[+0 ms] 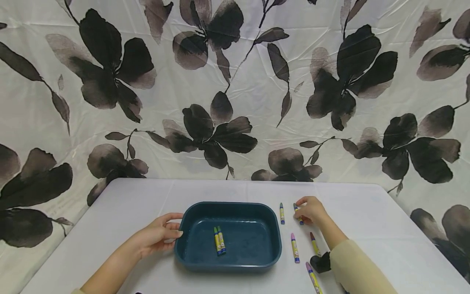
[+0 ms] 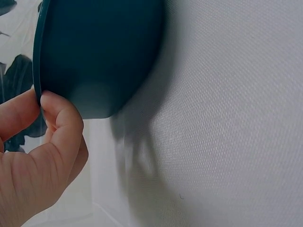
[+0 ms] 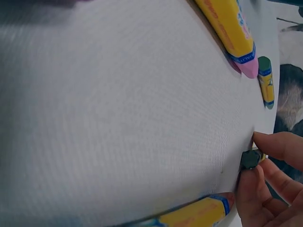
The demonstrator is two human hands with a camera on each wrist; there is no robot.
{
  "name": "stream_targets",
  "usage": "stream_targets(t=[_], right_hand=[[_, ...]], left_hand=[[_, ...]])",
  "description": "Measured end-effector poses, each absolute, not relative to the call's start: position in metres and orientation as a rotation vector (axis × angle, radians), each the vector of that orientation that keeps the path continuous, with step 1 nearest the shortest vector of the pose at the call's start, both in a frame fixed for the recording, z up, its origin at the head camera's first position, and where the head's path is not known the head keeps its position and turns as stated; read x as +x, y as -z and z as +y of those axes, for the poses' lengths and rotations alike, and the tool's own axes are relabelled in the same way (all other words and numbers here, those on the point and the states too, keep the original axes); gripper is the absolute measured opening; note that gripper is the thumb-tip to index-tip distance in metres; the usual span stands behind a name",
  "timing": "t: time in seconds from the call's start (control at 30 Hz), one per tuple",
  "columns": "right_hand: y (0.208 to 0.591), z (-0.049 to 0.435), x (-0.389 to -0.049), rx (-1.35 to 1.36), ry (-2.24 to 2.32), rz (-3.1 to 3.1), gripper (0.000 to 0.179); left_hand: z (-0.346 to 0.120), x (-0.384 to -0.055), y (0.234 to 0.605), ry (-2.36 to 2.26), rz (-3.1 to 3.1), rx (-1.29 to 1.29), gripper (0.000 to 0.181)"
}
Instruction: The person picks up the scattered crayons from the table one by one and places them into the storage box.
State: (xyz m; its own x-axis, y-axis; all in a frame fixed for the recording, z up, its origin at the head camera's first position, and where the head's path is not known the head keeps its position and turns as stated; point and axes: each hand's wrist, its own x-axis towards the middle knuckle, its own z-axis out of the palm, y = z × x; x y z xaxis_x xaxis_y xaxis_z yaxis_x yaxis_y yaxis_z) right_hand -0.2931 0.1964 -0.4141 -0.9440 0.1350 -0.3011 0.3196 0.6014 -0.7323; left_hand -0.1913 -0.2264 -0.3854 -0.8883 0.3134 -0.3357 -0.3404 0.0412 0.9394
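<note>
In the head view my left hand point(image 1: 161, 233) is at the left end of a dark teal tray point(image 1: 229, 267). The left wrist view has its thumb and fingers pinching the tray's rim point(image 2: 37, 56). Two green-tipped crayons point(image 1: 216, 241) in yellow and blue wrappers lie side by side inside. Right of the tray, my right hand point(image 1: 312, 210) pinches a dark-tipped crayon point(image 1: 295, 207) between thumb and fingers. Its dark end point(image 3: 251, 160) faces the right wrist camera, while the fingers cover much of the wrapper.
Another dark-tipped crayon point(image 1: 282, 213) lies between the tray and my right hand. Nearer me are a pink crayon point(image 1: 295, 248), a reddish-brown crayon point(image 1: 314, 243) and a purple crayon point(image 1: 313, 277). A black wrist camera point(image 1: 321, 262) sits by the right sleeve. Behind the white table point(image 1: 147, 196) hangs a floral cloth point(image 1: 257, 102).
</note>
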Motion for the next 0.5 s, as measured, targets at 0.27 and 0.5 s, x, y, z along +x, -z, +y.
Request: stream_targets(t=[0.27, 0.5], right_hand=[[0.4142, 0.1939, -0.2951, 0.336, 1.219, 2.643, 0.036], [0.4161, 0.1953, -0.2976, 0.345, 1.226, 2.611, 0.036]], left_hand=[[-0.2266, -0.1912, 0.3857, -1.904, 1.870, -0.019, 0.068], [-0.2265, -0.1914, 0.3863, -1.906, 1.867, -0.021, 0.067]])
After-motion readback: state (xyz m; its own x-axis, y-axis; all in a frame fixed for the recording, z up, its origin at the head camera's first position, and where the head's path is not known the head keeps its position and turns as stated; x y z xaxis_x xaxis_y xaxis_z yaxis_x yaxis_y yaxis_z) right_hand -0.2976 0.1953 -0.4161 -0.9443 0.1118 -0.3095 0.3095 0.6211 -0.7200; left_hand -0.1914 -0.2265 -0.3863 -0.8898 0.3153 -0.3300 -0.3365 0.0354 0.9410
